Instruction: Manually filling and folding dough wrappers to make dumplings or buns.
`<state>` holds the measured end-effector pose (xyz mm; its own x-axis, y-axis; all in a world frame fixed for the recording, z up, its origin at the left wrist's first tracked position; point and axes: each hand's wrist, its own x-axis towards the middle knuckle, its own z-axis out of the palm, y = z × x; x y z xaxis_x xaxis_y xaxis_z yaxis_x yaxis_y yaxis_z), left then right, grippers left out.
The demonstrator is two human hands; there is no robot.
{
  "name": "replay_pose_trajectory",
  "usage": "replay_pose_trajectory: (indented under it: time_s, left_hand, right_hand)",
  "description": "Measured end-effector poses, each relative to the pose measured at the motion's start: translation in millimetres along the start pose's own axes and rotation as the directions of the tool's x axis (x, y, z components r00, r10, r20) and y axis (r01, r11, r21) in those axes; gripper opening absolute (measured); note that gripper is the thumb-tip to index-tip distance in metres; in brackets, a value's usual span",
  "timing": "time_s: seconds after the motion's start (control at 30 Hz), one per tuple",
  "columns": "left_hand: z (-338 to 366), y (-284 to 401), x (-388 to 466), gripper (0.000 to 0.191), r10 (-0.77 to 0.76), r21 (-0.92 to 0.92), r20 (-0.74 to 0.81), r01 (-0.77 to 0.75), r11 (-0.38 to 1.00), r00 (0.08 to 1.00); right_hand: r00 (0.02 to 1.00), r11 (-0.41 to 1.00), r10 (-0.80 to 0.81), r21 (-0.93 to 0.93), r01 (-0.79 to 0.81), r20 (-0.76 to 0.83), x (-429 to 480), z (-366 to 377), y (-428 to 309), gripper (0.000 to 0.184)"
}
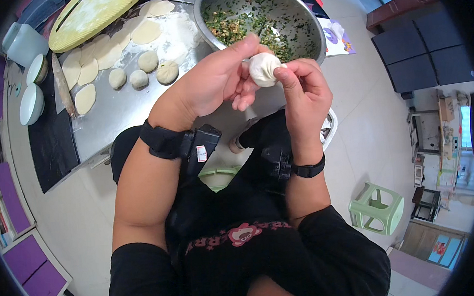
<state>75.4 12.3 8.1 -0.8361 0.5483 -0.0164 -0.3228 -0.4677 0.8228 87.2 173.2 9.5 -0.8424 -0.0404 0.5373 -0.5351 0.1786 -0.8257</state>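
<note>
A round white dough bun [263, 70] with a pleated, gathered end is between my hands, in front of a large steel bowl [319, 41] of chopped greens and a lighter filling [229, 28]. My left hand [226, 73] supports the bun at its left side, palm turned up and fingers partly curled. Thumb and fingers of my right hand [306, 80] pinch the gathered end. Several filled buns [148, 61] stand on the floured metal tabletop [109, 127]. Flat oval dough wrappers [85, 99] lie left of them, some overlapping. A wooden rolling pin [62, 85] lies beside the wrappers.
A yellow oval tray [90, 18] dusted with flour extends over the table's far left. Two bowls [31, 104] and a pale container [25, 45] stand at the left edge. A green plastic stool [377, 208] is on the floor at right, and a white bin [331, 128] is beside my right forearm.
</note>
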Motion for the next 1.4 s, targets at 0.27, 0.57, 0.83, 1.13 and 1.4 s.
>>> replay_pose_trajectory:
  time_s: [0.27,0.57,0.83,1.13,1.4]
  left_hand:
    - [7.6,9.6,-5.5,0.051,-0.037,0.176,-0.055,0.046,0.983,0.998]
    - [12.1,-3.6,-1.9,0.056,-0.007,0.176,-0.122,0.028,0.984,0.993]
    - [10.3,0.7,-1.0,0.048,0.024,0.381,-0.125,0.026,0.924,0.992]
    - [10.1,-1.8,-8.3,0.039,0.196,0.495,-0.068,-0.138,0.858,0.978]
    - [3.4,7.9,-27.5,0.025,0.031,0.386,-0.135,0.024,0.922,0.99]
  right_hand:
    - [0.999,0.978,-0.019,0.208,0.012,0.03,-0.3,-2.2,-1.5,0.018]
    - [0.984,0.996,-0.005,0.093,-0.012,0.18,-3.0,-1.5,-6.1,0.01]
    - [0.967,0.947,0.163,0.243,-0.208,0.195,-0.2,4.5,-0.7,0.05]
    - [0.904,0.864,0.354,0.287,-0.414,0.24,4.1,2.8,-3.2,0.061]
    - [0.945,0.928,0.274,0.211,-0.309,0.18,-3.7,23.2,6.2,0.055]
